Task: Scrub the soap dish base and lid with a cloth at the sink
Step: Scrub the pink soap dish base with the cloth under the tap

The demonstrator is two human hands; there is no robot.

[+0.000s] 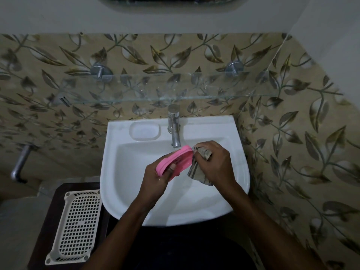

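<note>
The pink soap dish part (174, 162) is gripped by the closed left hand (155, 180) over the white sink (136, 191). A striped cloth (200, 162), bunched in the closed right hand (214, 164), is pressed against its far end. Beyond the fingers stands the tap (174, 125); a perforated tray (78, 225) lies left of the left hand. No legible writing is visible.

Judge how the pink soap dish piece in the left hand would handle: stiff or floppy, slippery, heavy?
The pink soap dish piece looks like moulded plastic that keeps its oval shape in the left hand, so probably stiff. Held over the sink with fingertips alone, it seems light. If wet or soapy it could be slippery; the right hand pressing the cloth might nudge it loose.
</note>
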